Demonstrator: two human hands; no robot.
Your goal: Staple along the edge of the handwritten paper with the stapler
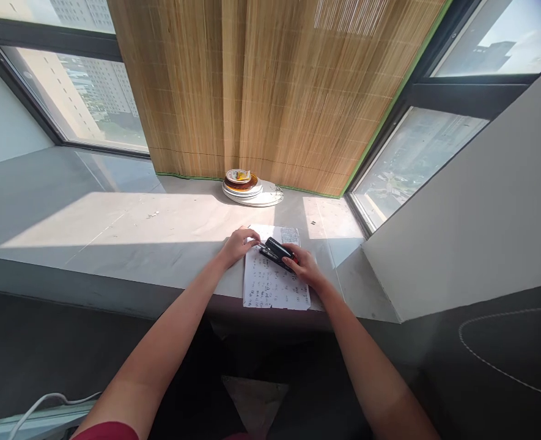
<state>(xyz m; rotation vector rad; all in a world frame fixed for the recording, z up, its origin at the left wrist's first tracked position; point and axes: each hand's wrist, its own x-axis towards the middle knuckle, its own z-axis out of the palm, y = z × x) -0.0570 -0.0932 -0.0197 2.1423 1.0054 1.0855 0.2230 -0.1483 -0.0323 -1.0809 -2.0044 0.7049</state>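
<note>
A black stapler-like tool lies at a slant over a sheet of handwritten paper. My right hand is closed round its right end, where a bit of red shows. At its left end, my left hand pinches something thin and small, too small to name, by the paper's upper left edge. The tool looks opened, with a dark upper part and a slimmer lower part.
Behind the paper, a stack of plates stands on the pale ledge by a bamboo blind. Small scraps lie on the ledge left of the plates. Windows flank the blind. A white cable is at the lower left.
</note>
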